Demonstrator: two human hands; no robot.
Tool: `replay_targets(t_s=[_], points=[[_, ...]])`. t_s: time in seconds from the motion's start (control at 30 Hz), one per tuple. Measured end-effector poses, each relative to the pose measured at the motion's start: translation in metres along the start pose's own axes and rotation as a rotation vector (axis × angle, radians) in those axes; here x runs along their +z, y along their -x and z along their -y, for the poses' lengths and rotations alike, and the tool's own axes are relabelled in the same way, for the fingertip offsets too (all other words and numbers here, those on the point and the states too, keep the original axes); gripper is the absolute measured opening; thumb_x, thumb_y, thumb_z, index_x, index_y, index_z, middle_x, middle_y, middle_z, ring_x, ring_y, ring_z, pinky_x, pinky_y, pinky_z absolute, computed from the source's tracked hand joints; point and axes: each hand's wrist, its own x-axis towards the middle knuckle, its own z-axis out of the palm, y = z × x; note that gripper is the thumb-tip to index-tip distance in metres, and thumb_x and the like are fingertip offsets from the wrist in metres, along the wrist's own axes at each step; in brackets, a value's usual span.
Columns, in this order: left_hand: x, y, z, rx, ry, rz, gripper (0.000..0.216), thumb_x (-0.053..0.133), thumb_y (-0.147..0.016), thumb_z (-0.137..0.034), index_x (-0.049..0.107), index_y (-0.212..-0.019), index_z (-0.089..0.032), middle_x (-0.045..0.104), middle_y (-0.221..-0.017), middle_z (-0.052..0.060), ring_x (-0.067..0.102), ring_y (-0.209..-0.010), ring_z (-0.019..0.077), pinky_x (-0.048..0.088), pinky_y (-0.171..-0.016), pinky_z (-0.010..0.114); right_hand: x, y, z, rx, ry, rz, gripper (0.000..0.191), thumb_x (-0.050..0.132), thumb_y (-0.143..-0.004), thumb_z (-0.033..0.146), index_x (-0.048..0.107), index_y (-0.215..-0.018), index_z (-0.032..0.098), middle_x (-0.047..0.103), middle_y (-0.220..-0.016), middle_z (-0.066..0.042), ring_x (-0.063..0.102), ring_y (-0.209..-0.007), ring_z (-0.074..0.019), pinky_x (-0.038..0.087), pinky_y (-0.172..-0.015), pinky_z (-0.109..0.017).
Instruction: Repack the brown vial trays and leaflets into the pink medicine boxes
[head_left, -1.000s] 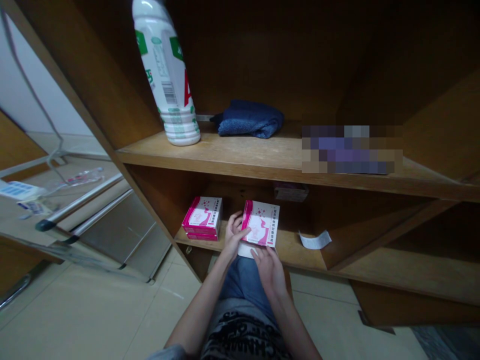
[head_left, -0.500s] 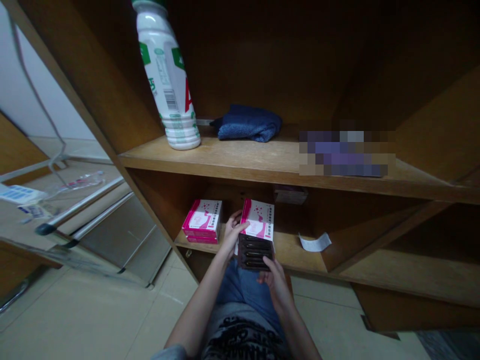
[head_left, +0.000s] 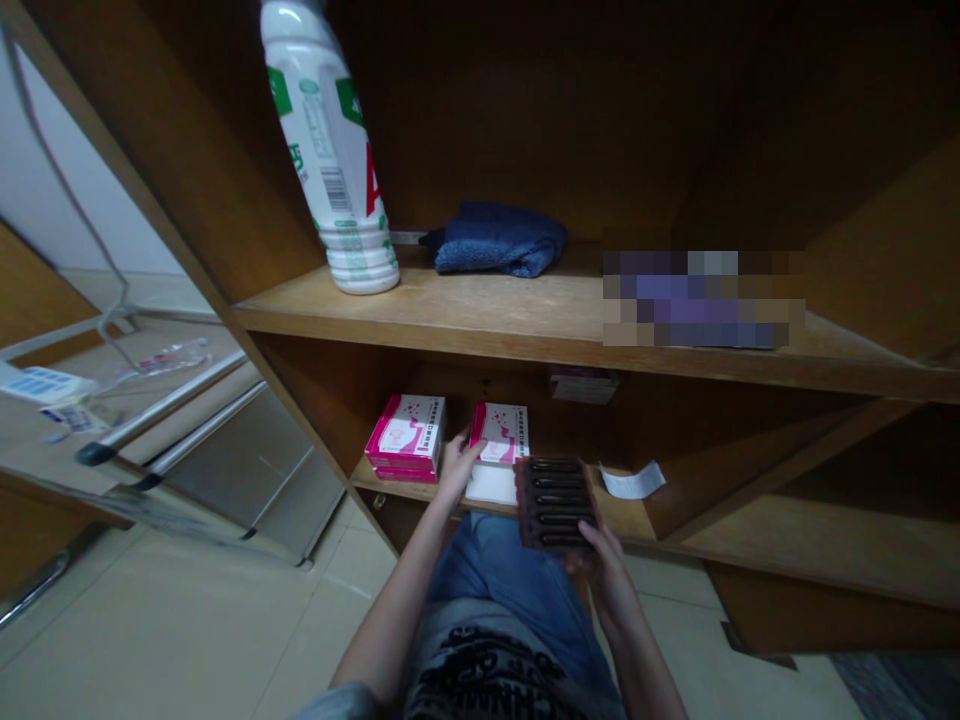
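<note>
While the right hand point(head_left: 604, 570) holds its lower edge, a blister tray point(head_left: 555, 503) tilts

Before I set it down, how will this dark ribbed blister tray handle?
The dark ribbed blister tray is probably light and fairly stiff, since the right hand holds it up at one edge. Its glossy ridges may slip, but its flat shape shouldn't roll.

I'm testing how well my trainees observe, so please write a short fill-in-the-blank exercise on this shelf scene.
The left hand is beside a pink-and-white box on the ____ shelf.
The right hand holds a dark slotted tray, and a curled white paper slip lies to the ____ of it.
A folded blue towel lies on the ____ shelf beside a white bottle.

lower; right; upper
</note>
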Motion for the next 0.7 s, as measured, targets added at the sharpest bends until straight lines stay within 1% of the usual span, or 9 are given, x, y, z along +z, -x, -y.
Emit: replay_targets(t_s=[0.1,0.2,0.27,0.33,0.43,0.53,0.6,0.7], points=[[-0.001,-0.001,0.003,-0.002,-0.011,-0.017,0.048,0.068,-0.068,-0.022,0.061,-0.114,-0.013,0.068,-0.111,0.012,0.065,-0.097,0.021,0.048,-0.086,0.031,0.001,-0.014,0.011,-0.044,0.077,-0.072,0.043,0.076,-0.059,0.041,0.063,-0.091,0.015,0.071,-0.074,-0.003,0.05,-0.04,-0.0086,0.041,-0.035,-0.019],[-0.003,-0.004,0.007,0.001,-0.017,-0.04,0.051,0.069,-0.067,-0.023,0.06,-0.116,-0.013,0.069,-0.109,0.011,0.065,-0.098,0.0206,0.048,-0.087,0.031,0.001,-0.026,0.015,-0.045,0.168,-0.107,0.046,0.075,-0.058,0.043,0.061,-0.091,0.014,0.069,-0.069,-0.001,0.047,-0.035,-0.0062,0.042,-0.036,-0.019],[-0.005,-0.006,0.009,0.004,-0.02,-0.044,0.051,0.069,-0.066,-0.023,0.061,-0.115,-0.014,0.068,-0.111,0.011,0.064,-0.1,0.0203,0.046,-0.089,0.031,0.0,-0.034,0.016,-0.052,0.21,-0.125,0.047,0.073,-0.058,0.045,0.059,-0.092,0.015,0.068,-0.069,0.001,0.048,-0.033,-0.006,0.044,-0.037,-0.02],[-0.006,-0.007,0.011,0.005,-0.02,-0.033,0.05,0.07,-0.065,-0.024,0.062,-0.114,-0.015,0.068,-0.112,0.01,0.063,-0.102,0.0205,0.046,-0.091,0.032,-0.001,-0.041,0.016,-0.05,0.272,-0.128,0.047,0.073,-0.058,0.046,0.056,-0.091,0.016,0.067,-0.071,0.002,0.053,-0.035,-0.0077,0.048,-0.039,-0.021],[-0.008,-0.007,0.01,0.001,-0.017,-0.013,0.051,0.07,-0.064,-0.025,0.063,-0.113,-0.015,0.067,-0.113,0.011,0.063,-0.102,0.0225,0.046,-0.091,0.034,-0.001,-0.053,0.016,-0.022,0.382,-0.102,0.047,0.072,-0.059,0.047,0.052,-0.091,0.018,0.066,-0.07,0.001,0.061,-0.042,-0.0133,0.054,-0.044,-0.025],[-0.01,-0.006,0.009,0.005,-0.02,-0.026,0.05,0.07,-0.063,-0.026,0.064,-0.112,-0.014,0.066,-0.115,0.012,0.062,-0.104,0.0242,0.044,-0.093,0.036,0.001,-0.062,0.016,0.006,0.46,-0.063,0.045,0.067,-0.064,0.047,0.049,-0.093,0.018,0.066,-0.064,0.0,0.065,-0.047,-0.0183,0.056,-0.047,-0.029],[-0.01,-0.005,0.008,0.01,-0.025,-0.045,0.049,0.07,-0.064,-0.026,0.064,-0.111,-0.015,0.066,-0.116,0.011,0.061,-0.106,0.0245,0.042,-0.095,0.036,0.002,-0.067,0.015,0.021,0.53,-0.038,0.042,0.061,-0.07,0.048,0.049,-0.097,0.018,0.065,-0.058,0.0,0.066,-0.049,-0.02,0.056,-0.048,-0.029],[-0.01,-0.003,0.007,0.007,-0.037,-0.067,0.046,0.07,-0.064,-0.026,0.065,-0.109,-0.015,0.066,-0.115,0.011,0.061,-0.105,0.0251,0.043,-0.095,0.037,-0.001,-0.073,0.018,0.025,0.673,-0.006,0.042,0.054,-0.076,0.051,0.049,-0.1,0.017,0.062,-0.049,0.0,0.064,-0.043,-0.0208,0.051,-0.041,-0.029]])
